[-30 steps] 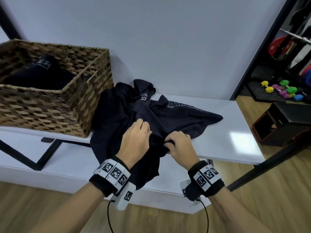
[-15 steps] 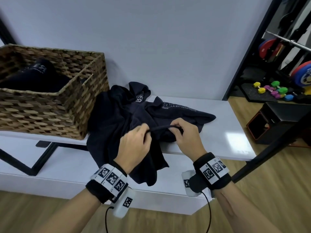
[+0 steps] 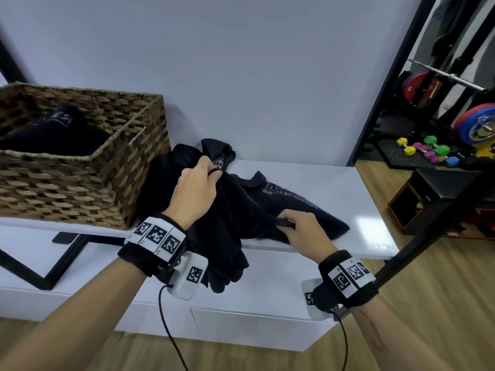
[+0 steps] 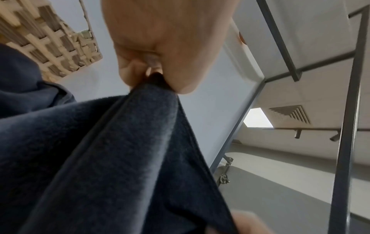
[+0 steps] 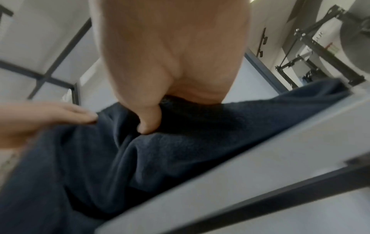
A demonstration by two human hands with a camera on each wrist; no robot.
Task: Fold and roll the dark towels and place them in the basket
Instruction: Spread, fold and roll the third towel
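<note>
Nearest to me, a corner of the dark towel [image 3: 227, 236] hangs off the front lip of the white bench [image 3: 348, 199], well short of the floor. Just above that lip, to the right of the hanging cloth, the right hand [image 3: 302, 234] pinches a fold of the towel's edge between thumb and curled fingers, low against the bench top. The right wrist view shows the thumb dug into the fabric, though it is blurred. Further in and higher, the left hand [image 3: 197, 192] has its fingertips pressed together on a hem [image 4: 158, 80] of the same towel, lifting it clear of the bench; the left wrist view shows that pinch plainly. Between the two hands the cloth is bunched and creased, no flat fold, no roll. Behind it more dark fabric lies crumpled on the bench toward the wall; I cannot tell whether that is a second towel or the rest of this one.

At the far left of the bench sits the basket [image 3: 128, 167], and inside it a dark bundle [image 3: 56, 135] already rests.

So I judge one towel stowed, this one only being spread for its first fold: folding, rolling and placing all remain.
</note>
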